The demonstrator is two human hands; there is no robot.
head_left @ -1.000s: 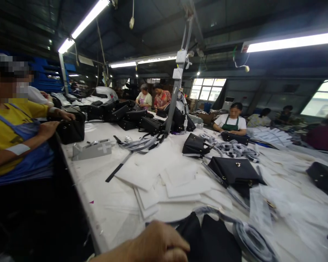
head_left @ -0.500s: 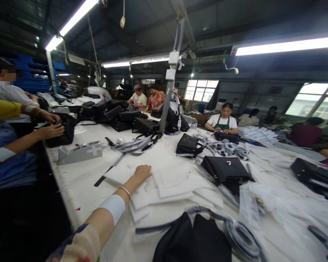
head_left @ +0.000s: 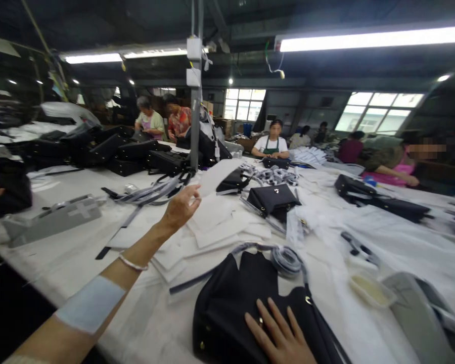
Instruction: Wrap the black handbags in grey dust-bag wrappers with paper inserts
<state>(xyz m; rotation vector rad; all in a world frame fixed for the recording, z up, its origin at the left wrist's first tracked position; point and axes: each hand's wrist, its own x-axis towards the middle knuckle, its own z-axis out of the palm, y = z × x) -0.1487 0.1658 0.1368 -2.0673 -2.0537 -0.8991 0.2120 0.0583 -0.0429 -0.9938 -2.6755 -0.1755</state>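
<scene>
Right now, we have two hands over one table (head_left: 159, 333): our left hand (head_left: 182, 206) pinches one white sheet (head_left: 218, 177) by its near end, and our right hand (head_left: 282, 336) lies open, fingers spread, on one black bag (head_left: 231, 308). Our left arm stretches forward across the table, with one bracelet (head_left: 133, 263) at the wrist and one pale patch (head_left: 91, 305) on the forearm; our right hand comes in from the bottom edge, palm down. The sheet is plain, thin and tilted up above several loose sheets (head_left: 220, 230) — too overlapped to count. The bag sits nearest us, dark and smooth, with small gold-coloured fittings. One coiled strap (head_left: 287, 260) lies at its far side, one shallow tub (head_left: 372, 289) to its right. Farther out, we see two grey dispensers, one at the left (head_left: 56, 222) and one at the right (head_left: 417, 313).
</scene>
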